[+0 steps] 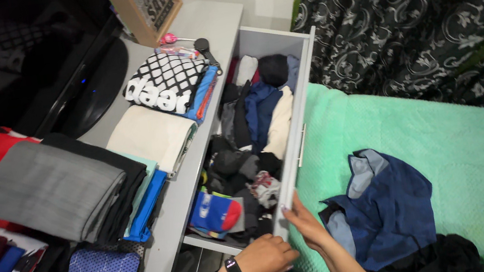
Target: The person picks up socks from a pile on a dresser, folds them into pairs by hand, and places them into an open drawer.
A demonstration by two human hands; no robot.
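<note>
Both hands meet at the near corner of the open drawer [294, 141], the right hand [308, 225] flat and open on its front, the left hand [268, 259] curled closed just beside it.

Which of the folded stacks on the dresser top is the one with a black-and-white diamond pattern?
The patterned stack, farthest from the hands, beside the wooden box. The cream stack and grey-topped stack are plain.
</note>
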